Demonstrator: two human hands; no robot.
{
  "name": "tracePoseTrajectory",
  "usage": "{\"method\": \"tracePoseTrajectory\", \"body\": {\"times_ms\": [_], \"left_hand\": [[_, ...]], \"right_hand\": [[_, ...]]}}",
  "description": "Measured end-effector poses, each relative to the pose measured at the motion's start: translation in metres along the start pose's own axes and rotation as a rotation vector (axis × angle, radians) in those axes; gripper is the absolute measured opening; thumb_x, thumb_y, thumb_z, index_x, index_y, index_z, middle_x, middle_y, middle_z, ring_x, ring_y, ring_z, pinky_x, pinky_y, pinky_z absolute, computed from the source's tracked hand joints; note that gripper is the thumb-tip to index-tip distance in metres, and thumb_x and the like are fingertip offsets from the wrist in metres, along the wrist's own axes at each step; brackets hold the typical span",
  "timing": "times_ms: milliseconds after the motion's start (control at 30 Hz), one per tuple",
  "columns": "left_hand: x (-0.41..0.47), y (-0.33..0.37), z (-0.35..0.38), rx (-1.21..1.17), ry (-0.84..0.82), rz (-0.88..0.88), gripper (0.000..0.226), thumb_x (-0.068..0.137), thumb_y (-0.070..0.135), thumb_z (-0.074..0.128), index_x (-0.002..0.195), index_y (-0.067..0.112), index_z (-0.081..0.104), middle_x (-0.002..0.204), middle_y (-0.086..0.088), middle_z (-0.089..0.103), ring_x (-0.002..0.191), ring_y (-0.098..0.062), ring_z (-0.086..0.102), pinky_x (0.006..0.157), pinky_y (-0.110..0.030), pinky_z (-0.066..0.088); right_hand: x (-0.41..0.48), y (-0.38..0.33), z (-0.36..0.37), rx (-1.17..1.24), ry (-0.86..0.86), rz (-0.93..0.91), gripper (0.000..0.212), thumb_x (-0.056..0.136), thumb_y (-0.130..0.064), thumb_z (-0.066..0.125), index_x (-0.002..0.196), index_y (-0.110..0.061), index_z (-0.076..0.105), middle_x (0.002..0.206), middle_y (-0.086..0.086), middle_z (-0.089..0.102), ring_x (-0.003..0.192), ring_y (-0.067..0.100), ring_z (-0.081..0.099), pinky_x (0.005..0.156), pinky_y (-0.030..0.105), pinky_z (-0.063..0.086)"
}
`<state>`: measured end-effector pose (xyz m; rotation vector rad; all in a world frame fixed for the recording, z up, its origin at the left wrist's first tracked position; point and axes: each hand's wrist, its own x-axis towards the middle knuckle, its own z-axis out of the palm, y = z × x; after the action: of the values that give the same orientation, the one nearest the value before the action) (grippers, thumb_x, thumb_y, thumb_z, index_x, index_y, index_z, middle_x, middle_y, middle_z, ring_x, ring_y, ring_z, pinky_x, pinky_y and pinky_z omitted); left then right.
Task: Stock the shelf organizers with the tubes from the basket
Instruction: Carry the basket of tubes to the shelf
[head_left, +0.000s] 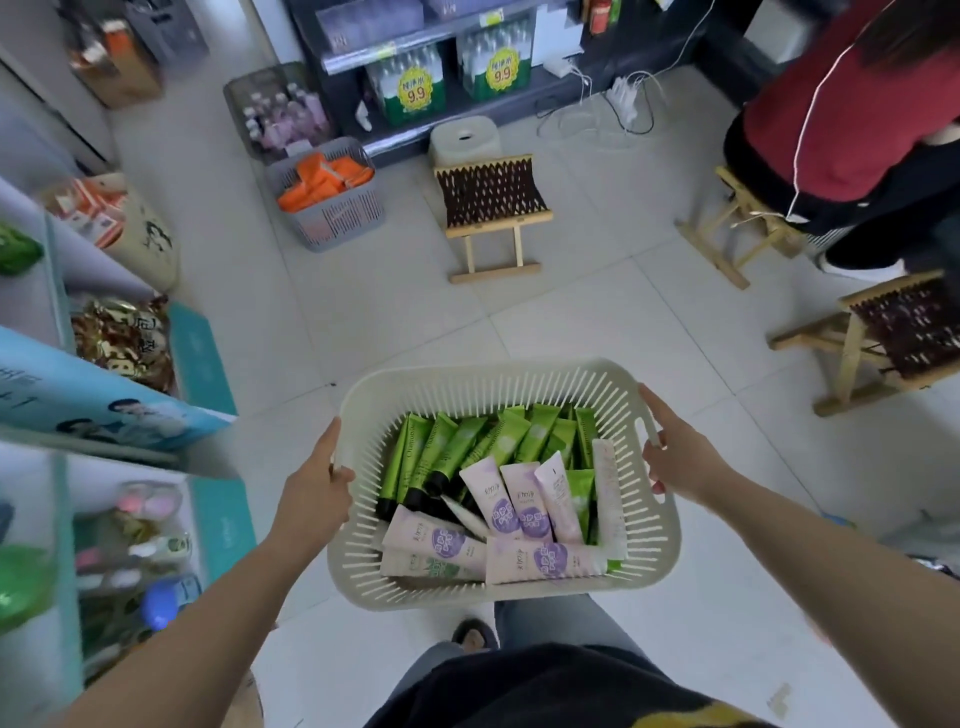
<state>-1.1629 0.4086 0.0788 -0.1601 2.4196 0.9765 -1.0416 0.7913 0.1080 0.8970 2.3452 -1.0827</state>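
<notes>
The left hand (317, 488) curls over the left rim of the white slatted basket (467, 375), and the right hand (675, 453) grips the right rim by the handle slot. The basket is held above the tiled floor (571, 312). Inside it, green tubes (452, 452) are piled at the far side and pale purple tubes (519, 501) lie nearer. Shelves (119, 452) stand close on the left.

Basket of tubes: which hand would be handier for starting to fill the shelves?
Probably the left hand: the shelves stand on that side, close beside it. The right hand grips the opposite rim of the basket, farther from them.
</notes>
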Motion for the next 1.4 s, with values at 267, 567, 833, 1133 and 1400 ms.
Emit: {"method": "tracePoseTrajectory", "body": {"times_ms": [267,567,833,1133,1400], "left_hand": [[0.109,0.1,0.002,0.068,-0.01,-0.006,0.067,0.093,0.005,0.038,0.145,0.044,0.02,0.089,-0.002,0.062,0.066,-0.022,0.062,0.052,-0.025,0.049],[0.228,0.206,-0.013,0.093,-0.015,0.041,0.066,0.09,0.004,0.037,0.142,0.044,0.023,0.088,-0.004,0.062,0.062,-0.025,0.062,0.05,-0.028,0.05],[0.36,0.279,-0.035,0.085,-0.102,0.091,0.064,0.091,0.005,0.037,0.141,0.043,0.024,0.085,-0.007,0.062,0.062,-0.026,0.062,0.053,-0.031,0.053],[0.48,0.36,-0.071,0.09,-0.151,0.122,0.066,0.091,0.005,0.039,0.14,0.044,0.021,0.084,-0.008,0.061,0.063,-0.028,0.062,0.055,-0.033,0.054],[0.579,0.418,-0.077,0.067,-0.13,0.081,0.068,0.089,0.005,0.038,0.14,0.047,0.022,0.087,-0.005,0.061,0.061,-0.025,0.062,0.05,-0.028,0.051]], "right_hand": [[0.126,-0.043,-0.071,-0.015,-0.028,0.004,0.071,0.092,-0.005,0.032,0.144,-0.048,0.009,0.075,0.003,0.059,0.055,0.019,0.065,0.051,0.022,0.049],[0.239,-0.104,-0.144,-0.008,0.016,0.029,0.072,0.089,-0.007,0.032,0.144,-0.048,0.008,0.08,0.006,0.064,0.059,0.022,0.066,0.057,0.029,0.053],[0.338,-0.161,-0.179,0.062,0.046,0.105,0.072,0.091,-0.008,0.032,0.142,-0.053,0.008,0.077,0.005,0.064,0.055,0.019,0.066,0.048,0.023,0.049],[0.443,-0.234,-0.223,0.093,0.096,0.12,0.072,0.09,-0.005,0.034,0.143,-0.05,0.012,0.074,0.006,0.06,0.058,0.026,0.065,0.055,0.03,0.051],[0.553,-0.287,-0.271,0.114,0.037,0.095,0.074,0.089,-0.003,0.036,0.144,-0.048,0.014,0.07,0.003,0.055,0.056,0.026,0.062,0.058,0.033,0.053]]}}
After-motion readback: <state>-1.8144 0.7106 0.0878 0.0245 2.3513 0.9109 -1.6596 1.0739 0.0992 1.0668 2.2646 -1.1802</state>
